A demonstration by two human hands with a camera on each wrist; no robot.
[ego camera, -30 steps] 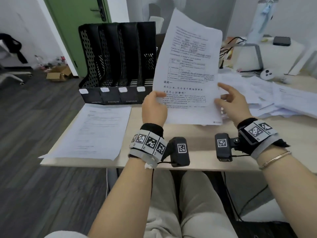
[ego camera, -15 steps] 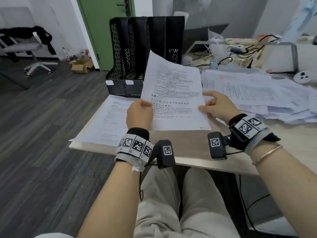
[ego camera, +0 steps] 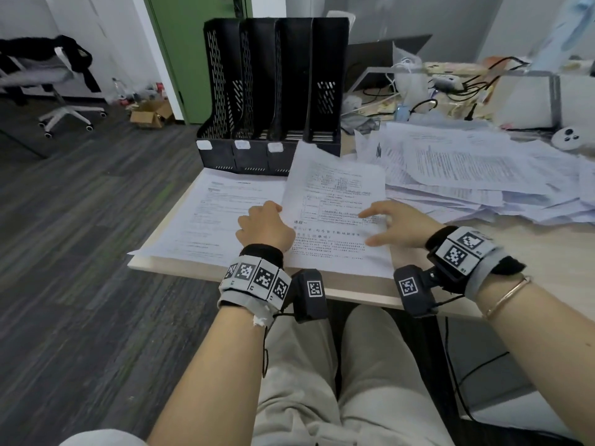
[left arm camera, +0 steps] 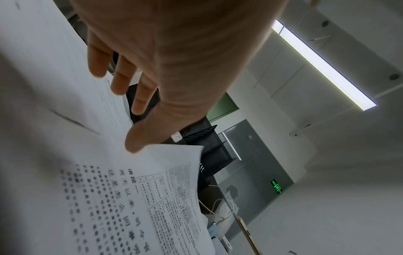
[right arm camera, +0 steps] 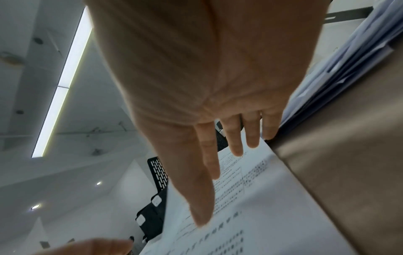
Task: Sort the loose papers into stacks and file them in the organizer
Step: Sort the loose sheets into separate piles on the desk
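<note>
The printed sheet (ego camera: 335, 217) lies almost flat on the wooden desk (ego camera: 521, 252), its near edge reaching the desk's front edge and its far corner just in front of the black four-slot file organizer (ego camera: 273, 91).

The left hand (ego camera: 265, 225) sits at the sheet's left edge. In the left wrist view its thumb (left arm camera: 139, 138) rests on the top of the page at that edge while the fingers (left arm camera: 122, 75) reach, only loosely bent, over the neighbouring stack; the edge seems lightly held between thumb and fingers, though the underside is hidden.

The right hand (ego camera: 394, 223) is spread wide and relaxed over the right half of the sheet, gripping nothing. The right wrist view shows its fingers (right arm camera: 209, 155) straight and its thumb stretched out low over the print; whether the tips touch the paper cannot be told.

To the left, partly under the sheet's left edge, lies a sorted stack of pages (ego camera: 212, 220). To the right a loose heap of papers (ego camera: 467, 175) covers the desk. All organizer slots in view look unfilled.
</note>
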